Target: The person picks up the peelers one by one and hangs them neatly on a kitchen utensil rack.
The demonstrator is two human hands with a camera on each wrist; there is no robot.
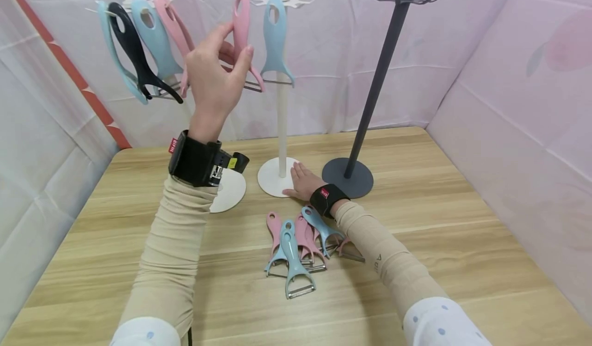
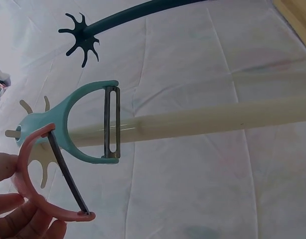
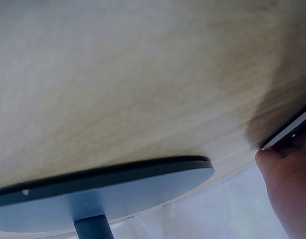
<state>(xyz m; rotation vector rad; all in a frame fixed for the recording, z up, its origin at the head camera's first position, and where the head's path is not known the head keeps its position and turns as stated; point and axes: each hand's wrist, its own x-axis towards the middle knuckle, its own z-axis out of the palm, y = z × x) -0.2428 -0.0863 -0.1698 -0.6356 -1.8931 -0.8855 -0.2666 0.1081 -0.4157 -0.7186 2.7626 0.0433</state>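
My left hand (image 1: 217, 76) pinches a pink peeler (image 1: 241, 24) by its handle, upright, beside the hooks of the middle white stand (image 1: 282, 114). A blue peeler (image 1: 275, 37) hangs from that stand, just right of the pink one. In the left wrist view the pink peeler (image 2: 31, 184) overlaps the lower part of the blue peeler (image 2: 76, 107). Down on the table, my right hand (image 1: 305, 182) rests with extended fingers on the right edge of the stand's round white base (image 1: 270, 179). The right wrist view shows my right hand (image 3: 287, 184) at that base's rim.
On the left stand hang several peelers, among them a black peeler (image 1: 134, 53). Its white base (image 1: 228, 192) is partly behind my left wrist. A dark grey stand (image 1: 376, 84) with bare hooks stands at right. Several pink and blue peelers (image 1: 292, 253) lie piled on the table (image 1: 416, 222).
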